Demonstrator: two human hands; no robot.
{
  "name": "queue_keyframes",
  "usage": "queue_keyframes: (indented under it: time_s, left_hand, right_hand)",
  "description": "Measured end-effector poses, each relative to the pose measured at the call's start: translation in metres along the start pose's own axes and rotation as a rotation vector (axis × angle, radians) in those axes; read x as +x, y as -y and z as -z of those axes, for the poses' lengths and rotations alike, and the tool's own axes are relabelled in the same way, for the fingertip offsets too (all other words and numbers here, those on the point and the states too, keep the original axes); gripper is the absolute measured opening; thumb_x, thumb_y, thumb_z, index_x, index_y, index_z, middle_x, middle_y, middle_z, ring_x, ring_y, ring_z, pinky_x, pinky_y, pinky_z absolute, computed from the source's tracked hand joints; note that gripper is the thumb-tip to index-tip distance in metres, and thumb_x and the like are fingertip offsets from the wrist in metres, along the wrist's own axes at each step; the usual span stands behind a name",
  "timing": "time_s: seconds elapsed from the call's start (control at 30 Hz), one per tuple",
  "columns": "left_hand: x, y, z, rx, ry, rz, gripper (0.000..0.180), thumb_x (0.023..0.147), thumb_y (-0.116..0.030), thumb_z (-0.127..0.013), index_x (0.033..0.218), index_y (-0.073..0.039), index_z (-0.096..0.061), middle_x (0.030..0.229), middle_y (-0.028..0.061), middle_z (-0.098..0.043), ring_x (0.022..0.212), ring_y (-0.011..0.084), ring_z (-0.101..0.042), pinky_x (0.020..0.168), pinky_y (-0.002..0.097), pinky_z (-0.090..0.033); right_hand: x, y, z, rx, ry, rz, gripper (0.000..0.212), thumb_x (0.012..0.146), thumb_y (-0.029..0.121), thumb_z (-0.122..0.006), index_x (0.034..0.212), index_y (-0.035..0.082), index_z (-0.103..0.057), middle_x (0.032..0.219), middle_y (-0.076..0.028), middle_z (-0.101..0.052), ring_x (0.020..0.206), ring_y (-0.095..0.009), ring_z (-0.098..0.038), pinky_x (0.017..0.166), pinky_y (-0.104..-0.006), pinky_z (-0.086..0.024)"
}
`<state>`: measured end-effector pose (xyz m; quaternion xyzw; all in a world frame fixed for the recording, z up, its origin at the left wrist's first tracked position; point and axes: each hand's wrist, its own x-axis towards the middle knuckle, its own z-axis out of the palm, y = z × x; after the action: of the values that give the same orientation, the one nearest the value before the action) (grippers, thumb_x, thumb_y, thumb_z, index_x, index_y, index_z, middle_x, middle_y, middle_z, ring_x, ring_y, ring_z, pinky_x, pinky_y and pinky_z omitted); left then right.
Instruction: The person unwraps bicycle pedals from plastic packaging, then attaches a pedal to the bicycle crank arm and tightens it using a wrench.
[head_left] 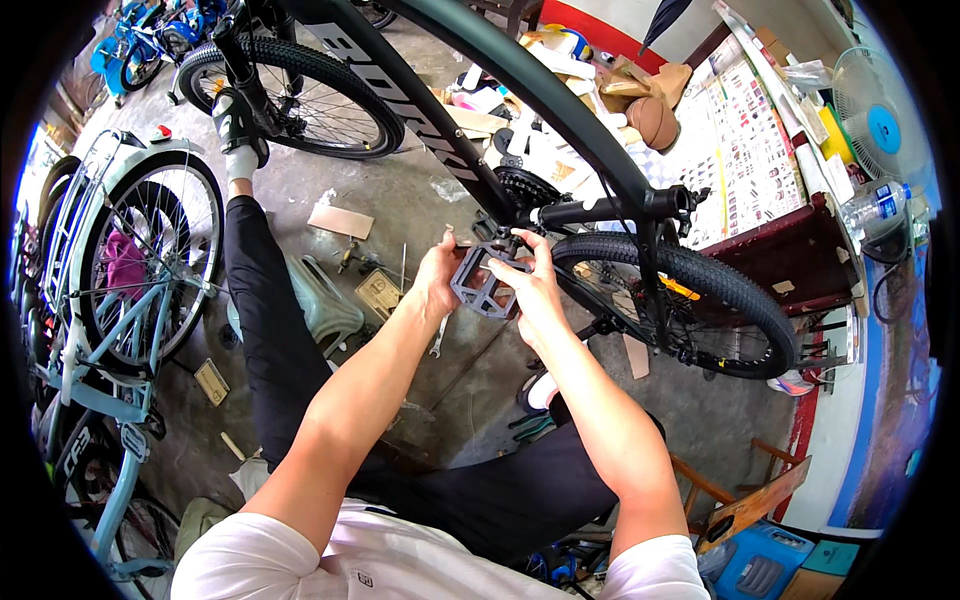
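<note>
gripping a grey pedal (480, 292) — left hand (437, 272) and right hand (534, 288) — over stained floor (480, 385), clutter (600, 95) heaped beyond the bicycle (415, 102)

The thick-tubed black bicycle frame (415, 115) looks like smooth matt metal, the round black rear tyre (720, 281) rough knobbly rubber, the dark-grey openwork pedal (487, 308) matt, the slim silver spanner (438, 340) glossy metal, and the white short-sleeved shirt (400, 555) cloth.

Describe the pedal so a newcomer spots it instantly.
Find the big black bicycle across the top. Below it, between the left hand and right hand, is the pedal: a dark grey, cut-out platform, broader than the slim silver wrench.
</note>
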<state>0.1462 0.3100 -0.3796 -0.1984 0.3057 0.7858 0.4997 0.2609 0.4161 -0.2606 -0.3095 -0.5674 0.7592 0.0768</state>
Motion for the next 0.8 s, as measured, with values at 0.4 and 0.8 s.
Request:
queue_keyframes:
  time_s: [0.4,0.8]
  left_hand:
    - [-0.047,-0.031,-0.018,-0.016,-0.309,-0.446,0.042,0.108,-0.05,-0.05,0.095,-0.011,-0.058,0.074,0.0002,-0.059,0.063,0.0138,-0.053,0.068,0.032,-0.05]
    - [-0.106,-0.016,-0.095,1.215,-0.299,-1.44,0.02,0.103,-0.023,-0.064,0.097,-0.004,-0.064,0.074,0.0092,-0.067,0.065,0.0203,-0.066,0.06,0.0358,-0.052]
  right_hand:
    - [0.004,-0.009,-0.002,-0.068,0.018,0.088,0.057,0.09,0.006,-0.077,0.137,0.022,-0.051,0.103,-0.004,-0.056,0.087,-0.012,-0.061,0.065,-0.0304,-0.054]
    - [0.002,-0.003,-0.006,-0.082,-0.001,0.029,0.057,0.089,0.004,-0.076,0.136,0.024,-0.051,0.1,-0.002,-0.054,0.081,-0.013,-0.063,0.052,-0.0291,-0.052]
